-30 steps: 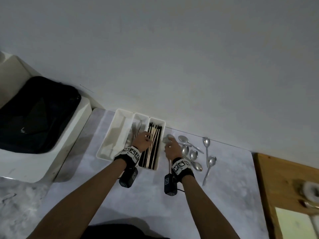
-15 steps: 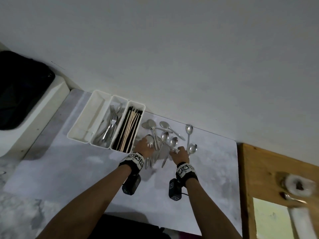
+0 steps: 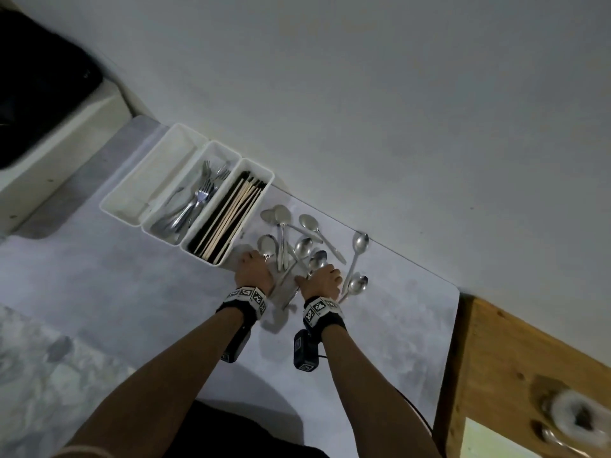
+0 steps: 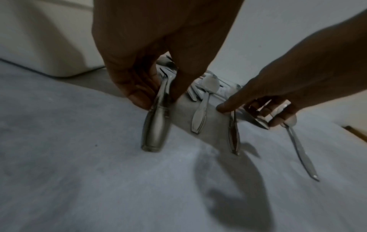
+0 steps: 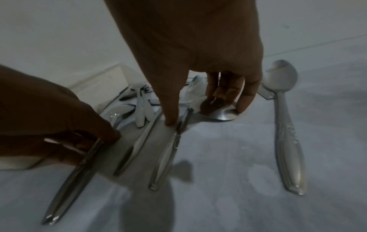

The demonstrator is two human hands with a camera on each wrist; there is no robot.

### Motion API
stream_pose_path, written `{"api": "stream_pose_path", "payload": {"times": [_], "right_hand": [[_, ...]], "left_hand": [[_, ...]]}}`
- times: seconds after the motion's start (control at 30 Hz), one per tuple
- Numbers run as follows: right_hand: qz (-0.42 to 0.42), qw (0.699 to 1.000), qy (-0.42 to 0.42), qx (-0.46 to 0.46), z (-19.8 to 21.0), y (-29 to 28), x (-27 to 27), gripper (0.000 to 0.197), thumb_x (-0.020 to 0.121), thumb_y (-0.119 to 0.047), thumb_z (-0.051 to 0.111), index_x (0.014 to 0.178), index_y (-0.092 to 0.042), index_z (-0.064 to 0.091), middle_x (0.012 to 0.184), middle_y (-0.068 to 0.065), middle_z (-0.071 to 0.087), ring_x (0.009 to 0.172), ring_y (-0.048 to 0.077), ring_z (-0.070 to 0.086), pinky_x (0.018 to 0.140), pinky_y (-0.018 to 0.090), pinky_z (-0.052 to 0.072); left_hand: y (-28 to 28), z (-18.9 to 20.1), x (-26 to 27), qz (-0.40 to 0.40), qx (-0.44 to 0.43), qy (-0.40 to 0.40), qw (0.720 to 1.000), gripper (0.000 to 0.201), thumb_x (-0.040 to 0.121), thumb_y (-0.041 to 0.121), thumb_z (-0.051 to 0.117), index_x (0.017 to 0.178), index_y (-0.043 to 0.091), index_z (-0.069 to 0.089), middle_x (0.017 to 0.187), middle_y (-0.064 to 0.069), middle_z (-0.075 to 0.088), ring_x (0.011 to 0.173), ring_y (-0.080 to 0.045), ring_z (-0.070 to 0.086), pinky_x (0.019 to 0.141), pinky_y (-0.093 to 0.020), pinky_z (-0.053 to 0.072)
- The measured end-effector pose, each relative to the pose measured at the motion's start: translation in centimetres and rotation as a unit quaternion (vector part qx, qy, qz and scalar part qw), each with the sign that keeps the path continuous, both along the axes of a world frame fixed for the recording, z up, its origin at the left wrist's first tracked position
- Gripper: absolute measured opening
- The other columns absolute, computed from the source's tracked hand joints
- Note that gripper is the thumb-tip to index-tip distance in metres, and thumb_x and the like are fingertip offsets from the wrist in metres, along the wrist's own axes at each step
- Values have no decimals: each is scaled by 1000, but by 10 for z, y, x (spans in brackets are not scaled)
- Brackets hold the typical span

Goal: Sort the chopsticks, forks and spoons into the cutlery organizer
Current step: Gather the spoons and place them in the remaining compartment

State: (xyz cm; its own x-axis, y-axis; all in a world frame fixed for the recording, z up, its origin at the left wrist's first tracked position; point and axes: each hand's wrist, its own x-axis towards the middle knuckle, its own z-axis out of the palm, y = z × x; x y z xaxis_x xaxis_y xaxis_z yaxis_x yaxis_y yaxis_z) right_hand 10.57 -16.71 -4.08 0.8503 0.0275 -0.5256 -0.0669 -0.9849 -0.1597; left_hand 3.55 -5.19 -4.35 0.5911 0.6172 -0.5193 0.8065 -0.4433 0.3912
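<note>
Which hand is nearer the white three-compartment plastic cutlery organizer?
Left. The left hand grips a spoon handle just beside the organizer's near corner; the right hand works the spoon pile farther right.

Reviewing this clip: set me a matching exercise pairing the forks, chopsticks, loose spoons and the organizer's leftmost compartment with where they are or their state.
Things:
1. forks
2. chopsticks
3. spoons
4. leftmost compartment

Places or states:
A. loose on the counter, right of the cutlery organizer
B. holds no cutlery
C. middle compartment
D. rightmost compartment

Pairs: 1-C, 2-D, 3-A, 4-B
</note>
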Motion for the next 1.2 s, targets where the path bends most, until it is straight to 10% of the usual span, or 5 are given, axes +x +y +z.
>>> {"api": "stream_pose_path", "payload": {"times": [0.13, 0.57, 0.7, 0.9, 1.2], "right_hand": [[25, 998, 36, 35, 2, -5, 15, 35, 88, -22, 53, 118, -5, 54, 125, 14, 56, 119, 30, 52, 95, 40, 45], [-13, 957, 127, 261, 30, -35, 65, 30, 96, -34, 48, 115, -16, 63, 77, 5, 54, 55, 16, 53, 51, 28, 53], [7, 955, 138, 260, 49, -36, 78, 29, 98, -26, 44, 116, -10, 60, 66, -2, 45, 57, 13, 41, 49, 24, 37], [8, 965, 97, 243, 66, -59, 88, 14, 86, -25, 57, 96, -15, 55, 95, 3, 58, 89, 20, 53, 83, 31, 43], [0, 952, 229, 205, 73, -124, 76, 18, 89, -11, 63, 102, -4, 72, 69, 5, 46, 54, 13, 35, 46, 22, 32]], "left_hand": [[4, -3, 1, -9, 1, -8, 1000, 31, 85, 8, 50, 114, -5, 52, 120, -25, 58, 111, -39, 56, 92, -43, 48], [9, 17, 16, 94, -67, -53, 992, 37, 96, 7, 36, 130, -7, 41, 124, -28, 58, 116, -42, 54, 96, -43, 42], [10, 26, 19, 94, -27, -56, 994, 36, 96, 9, 36, 124, -10, 47, 118, -28, 60, 109, -41, 58, 92, -42, 46], [5, 39, 22, 94, -61, -100, 989, 34, 92, 23, 52, 104, -8, 58, 90, -18, 66, 90, -34, 65, 72, -33, 46], [1, -55, 47, 101, -85, -75, 988, 53, 72, 44, 59, 101, -1, 56, 80, -7, 66, 77, -29, 68, 67, -33, 56]]}}
